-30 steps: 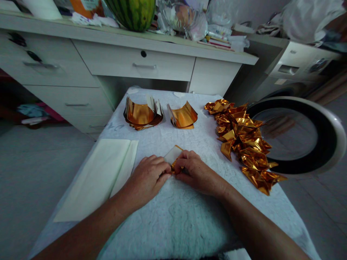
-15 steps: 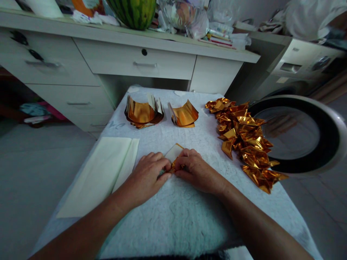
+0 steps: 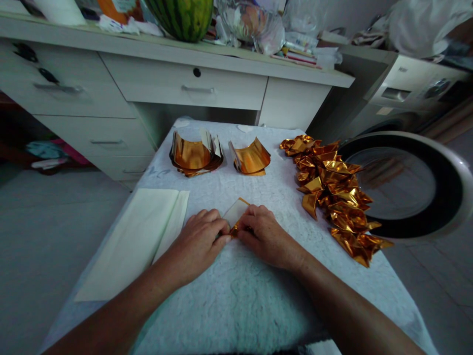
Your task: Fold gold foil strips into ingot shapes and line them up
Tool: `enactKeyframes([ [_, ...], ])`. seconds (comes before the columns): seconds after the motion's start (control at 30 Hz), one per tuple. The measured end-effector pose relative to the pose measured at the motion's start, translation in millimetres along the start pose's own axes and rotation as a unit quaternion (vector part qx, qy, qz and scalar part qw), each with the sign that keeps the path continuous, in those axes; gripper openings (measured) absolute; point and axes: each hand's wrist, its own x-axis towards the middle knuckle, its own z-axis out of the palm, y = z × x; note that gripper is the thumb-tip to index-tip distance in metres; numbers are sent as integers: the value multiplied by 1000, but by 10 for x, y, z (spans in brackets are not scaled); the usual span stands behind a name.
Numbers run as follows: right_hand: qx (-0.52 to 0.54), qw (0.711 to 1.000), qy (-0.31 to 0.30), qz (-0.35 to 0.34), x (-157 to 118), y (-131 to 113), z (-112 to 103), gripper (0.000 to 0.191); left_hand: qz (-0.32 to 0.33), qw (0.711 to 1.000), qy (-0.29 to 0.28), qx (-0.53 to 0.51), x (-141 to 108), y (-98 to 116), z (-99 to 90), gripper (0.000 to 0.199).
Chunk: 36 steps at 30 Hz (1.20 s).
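Between my hands lies a sheet of gold foil paper [image 3: 236, 212], its pale side up and its near edge folded so the gold shows. My left hand [image 3: 207, 231] pinches the left end of that fold with thumb and fingers. On the right end, my right hand [image 3: 260, 231] grips it the same way. Fingers hide much of the fold. Beyond the hands stand two curved stacks of gold foil paper, a thicker one [image 3: 192, 154] and a thinner one [image 3: 252, 157]. A pile of folded gold foil pieces [image 3: 338, 187] lies to the right.
A folded cream sheet [image 3: 129, 236] lies left on the cloth-covered table [image 3: 236, 305]. Behind is a white cabinet [image 3: 185, 91] with a watermelon [image 3: 181, 17] and a glass bowl [image 3: 246, 22] on top. A washing machine's open round door [image 3: 449, 185] stands close to the table's right edge.
Both hands stay on the foil sheet, with the fingers shifting slightly along the fold. Less gold shows between the fingertips now. The stacks and pile have not moved.
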Motion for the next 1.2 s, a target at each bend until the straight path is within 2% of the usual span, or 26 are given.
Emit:
enactKeyframes([
  [0.4, 32, 997, 61, 44, 2, -27, 95, 16, -23, 998, 17, 60, 2, 83, 25, 19],
  [0.83, 14, 997, 58, 44, 13, -26, 107, 18, -24, 993, 37, 107, -18, 102, 94, 19],
  [1.2, -4, 997, 65, 42, 18, -14, 140, 16, -42, 993, 52, 101, -11, 82, 113, 17],
])
